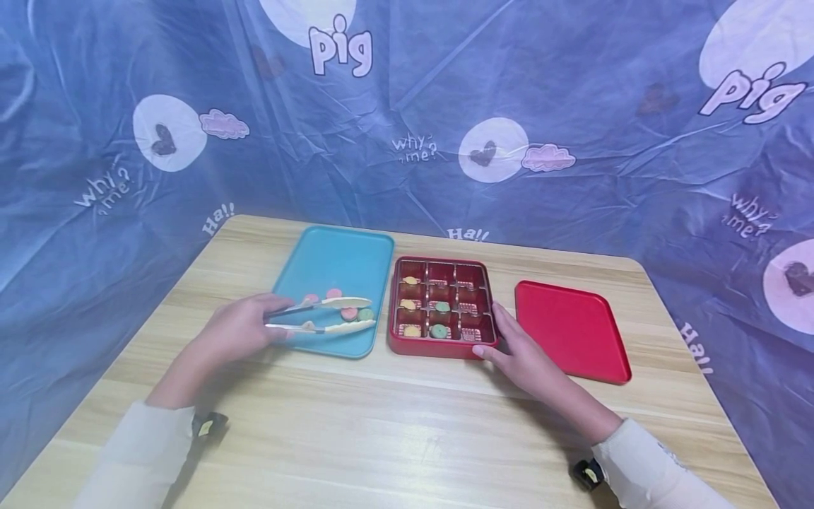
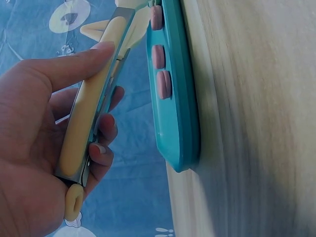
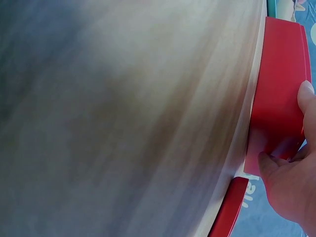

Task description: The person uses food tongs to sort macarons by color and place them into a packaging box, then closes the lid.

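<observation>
My left hand (image 1: 238,329) grips tongs (image 2: 89,113) with cream handles, thumb on one arm and fingers round the other. Their spread cream tips (image 1: 348,327) hover over the blue tray (image 1: 346,254), near a pink macaron (image 1: 349,313) and a green macaron (image 1: 365,314). More pink macarons lie on that tray. Beside it stands a red box (image 1: 439,346) with a clear divided insert. Yellow macarons (image 1: 412,331) occupy its left column; green macarons (image 1: 439,331) sit in the middle column's two nearer compartments. My right hand (image 1: 521,353) holds the box's near right corner, thumb in front.
A flat red lid (image 1: 569,329) lies on the wooden table (image 1: 356,424), right of the box and close to my right forearm. Behind the table's far edge hangs a blue printed cloth (image 1: 356,155).
</observation>
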Demonstrator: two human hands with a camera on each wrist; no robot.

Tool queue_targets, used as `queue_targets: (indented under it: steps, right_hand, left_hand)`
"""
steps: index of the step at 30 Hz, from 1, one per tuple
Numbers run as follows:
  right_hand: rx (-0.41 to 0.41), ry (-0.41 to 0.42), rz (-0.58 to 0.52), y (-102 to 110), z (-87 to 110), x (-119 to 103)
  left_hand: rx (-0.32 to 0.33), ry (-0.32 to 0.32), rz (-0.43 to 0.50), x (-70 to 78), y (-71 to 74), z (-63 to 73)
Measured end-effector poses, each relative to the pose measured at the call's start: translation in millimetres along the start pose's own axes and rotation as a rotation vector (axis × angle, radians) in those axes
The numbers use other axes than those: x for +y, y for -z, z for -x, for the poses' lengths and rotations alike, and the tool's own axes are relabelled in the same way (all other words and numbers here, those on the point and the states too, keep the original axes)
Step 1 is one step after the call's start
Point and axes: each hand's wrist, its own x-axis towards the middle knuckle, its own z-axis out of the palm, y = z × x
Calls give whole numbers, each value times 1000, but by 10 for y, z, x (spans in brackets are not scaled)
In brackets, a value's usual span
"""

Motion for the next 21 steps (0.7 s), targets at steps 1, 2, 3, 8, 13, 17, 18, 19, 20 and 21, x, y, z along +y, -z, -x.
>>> queue_targets:
  steps: [1,2,3,8,13,17,18,19,20,21]
  right_hand:
    - [-1,-2,-1,1,1,-2]
    - [-1,-4,-2,1,2,-3]
    - [-2,-7,-2,1,3,-5]
    - [1,-10,-2,0,4,1]
    - [11,-5,4,0,1,8]
    - [5,-11,2,0,-4,7]
    - [4,-15,-1,1,-5,5]
    - [2,-15,-4,2,-6,7]
    - [0,-16,-6,2,-7,8]
    - [-2,-16,-10,3,-6,5]
  left_hand:
    - [-1,-3,-2,3,2,-9]
    - [-1,-5,-5,3,4,-18]
    - [-1,-10,-6,4,8,-28]
    - [5,-34,-28,2,41,-57]
    - [-5,-50,-58,18,91,-66]
    - [-7,-61,-86,51,135,-70]
    - [-8,-67,-93,64,145,-72]
    - [-7,-67,-102,73,153,-74]
    - [-8,-67,-107,82,161,-79]
    - [-10,-67,-113,93,166,-83]
